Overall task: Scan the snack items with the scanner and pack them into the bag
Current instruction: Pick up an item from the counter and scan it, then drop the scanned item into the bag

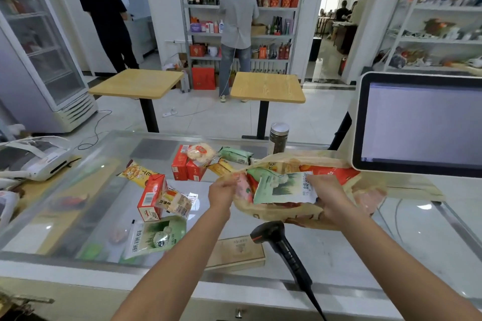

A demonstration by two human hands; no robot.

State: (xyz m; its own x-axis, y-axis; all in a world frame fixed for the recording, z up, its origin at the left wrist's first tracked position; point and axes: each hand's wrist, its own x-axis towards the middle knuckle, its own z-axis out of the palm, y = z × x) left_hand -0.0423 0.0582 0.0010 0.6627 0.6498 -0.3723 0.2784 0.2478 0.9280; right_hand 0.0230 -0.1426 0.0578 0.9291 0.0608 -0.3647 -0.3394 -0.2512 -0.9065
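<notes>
A translucent tan bag [294, 215] lies on the glass counter with its mouth toward me. My left hand [221, 190] pinches the bag's left rim. My right hand [330, 198] grips a green and white snack packet [283, 186] at the bag's mouth, partly inside it, above red packets in the bag. The black scanner [276, 238] lies on the counter just in front of the bag, untouched. Loose snacks sit to the left: a red carton [151, 195], a rice cracker pack [176, 202], a green packet [156, 236] and a yellow packet [138, 172].
Further back are red boxes [186, 165], a round cracker pack [199, 152], another green packet [236, 155] and a lidded jar [278, 138]. A screen [420, 122] stands at the right, a white printer [39, 159] at the left. Two people stand by shelves beyond two tables.
</notes>
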